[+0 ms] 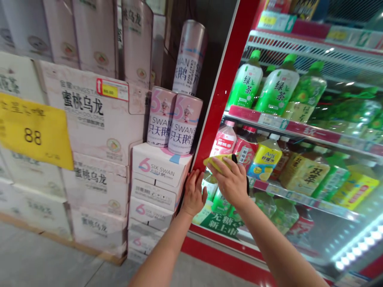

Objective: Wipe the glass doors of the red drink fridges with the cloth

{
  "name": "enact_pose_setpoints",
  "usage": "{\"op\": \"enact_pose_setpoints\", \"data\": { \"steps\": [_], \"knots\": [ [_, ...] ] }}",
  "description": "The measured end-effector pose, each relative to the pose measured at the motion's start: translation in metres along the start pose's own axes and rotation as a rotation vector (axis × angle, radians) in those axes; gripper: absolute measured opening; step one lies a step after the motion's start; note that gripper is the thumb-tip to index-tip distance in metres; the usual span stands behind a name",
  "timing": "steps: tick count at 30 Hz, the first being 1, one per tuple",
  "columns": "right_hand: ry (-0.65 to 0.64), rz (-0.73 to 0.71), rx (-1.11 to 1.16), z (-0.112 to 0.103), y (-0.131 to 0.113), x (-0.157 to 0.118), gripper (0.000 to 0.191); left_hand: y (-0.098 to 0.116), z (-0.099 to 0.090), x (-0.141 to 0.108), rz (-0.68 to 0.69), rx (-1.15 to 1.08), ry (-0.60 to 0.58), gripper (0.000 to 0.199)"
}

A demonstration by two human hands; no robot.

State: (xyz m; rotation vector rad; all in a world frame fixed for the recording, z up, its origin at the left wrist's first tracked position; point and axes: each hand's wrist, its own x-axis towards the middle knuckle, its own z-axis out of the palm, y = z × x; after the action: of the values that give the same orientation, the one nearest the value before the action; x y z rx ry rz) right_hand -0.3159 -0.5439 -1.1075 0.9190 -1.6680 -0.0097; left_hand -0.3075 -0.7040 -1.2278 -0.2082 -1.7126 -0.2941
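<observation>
My right hand [230, 179] presses a folded yellow cloth [220, 163] against the glass door of a drinks fridge, near its left edge. The fingers wrap over the cloth, and a black door handle piece [247, 179] shows just beside them. My left hand [194, 193] rests with spread fingers on the red door frame [209, 131], next to a stack of white SIX SWAN boxes [157, 169]. It holds nothing. Behind the glass, pink and yellow bottles stand close to the cloth.
Two cans [184, 123] stand on the box stack, with a third can [190, 57] on top of them. Larger cartons [98, 115] with a yellow price sign [32, 131] fill the left. Green tea bottles [277, 89] stand on fridge shelves at right.
</observation>
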Motion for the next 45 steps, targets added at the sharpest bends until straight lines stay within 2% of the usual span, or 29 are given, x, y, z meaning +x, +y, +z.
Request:
{"op": "enact_pose_setpoints", "data": {
  "steps": [4,10,15,17,20,22,25,28,31,34,37,39,42,45],
  "knots": [
    [0.034,0.011,0.020,0.008,-0.004,0.029,0.039,0.001,0.004,-0.003,-0.055,0.020,0.040,0.064],
    [-0.094,-0.238,0.062,0.005,-0.010,0.026,0.029,0.001,0.003,-0.009,-0.051,0.046,0.065,0.065],
    [-0.029,-0.093,0.029,-0.001,-0.002,0.049,0.032,0.004,0.002,-0.007,-0.090,0.042,-0.012,0.064],
    [-0.044,-0.113,0.034,0.000,-0.006,0.047,0.032,0.005,0.003,-0.007,-0.096,0.027,0.000,0.064],
    [-0.111,-0.248,0.056,0.002,-0.013,0.037,0.028,0.004,0.006,-0.008,-0.093,0.017,0.056,0.065],
    [-0.134,-0.283,0.051,0.002,-0.012,0.038,0.028,0.004,0.008,-0.008,-0.100,0.014,0.053,0.065],
    [-0.066,-0.173,0.001,-0.003,0.001,0.054,0.035,0.007,0.010,-0.002,-0.126,0.005,0.010,0.062],
    [0.037,-0.037,-0.071,-0.009,0.015,0.058,0.041,0.011,0.009,0.011,-0.123,-0.022,0.049,0.060],
    [0.096,0.020,-0.113,-0.009,0.013,0.031,0.042,0.013,0.005,0.022,-0.111,-0.063,0.116,0.059],
    [0.087,0.010,-0.083,-0.002,-0.004,0.000,0.040,0.014,0.003,0.025,-0.130,-0.101,0.140,0.057],
    [0.036,-0.038,-0.049,0.005,-0.012,0.001,0.040,0.014,0.006,0.023,-0.186,-0.121,0.149,0.056],
    [0.044,-0.028,-0.060,0.003,-0.003,0.017,0.040,0.016,0.011,0.023,-0.210,-0.120,0.164,0.056],
    [0.150,0.114,-0.128,-0.006,0.021,0.033,0.042,0.019,0.017,0.028,-0.208,-0.115,0.194,0.054],
    [0.242,0.275,-0.200,-0.012,0.033,0.011,0.047,0.023,0.019,0.034,-0.224,-0.126,0.199,0.052]
  ]
}}
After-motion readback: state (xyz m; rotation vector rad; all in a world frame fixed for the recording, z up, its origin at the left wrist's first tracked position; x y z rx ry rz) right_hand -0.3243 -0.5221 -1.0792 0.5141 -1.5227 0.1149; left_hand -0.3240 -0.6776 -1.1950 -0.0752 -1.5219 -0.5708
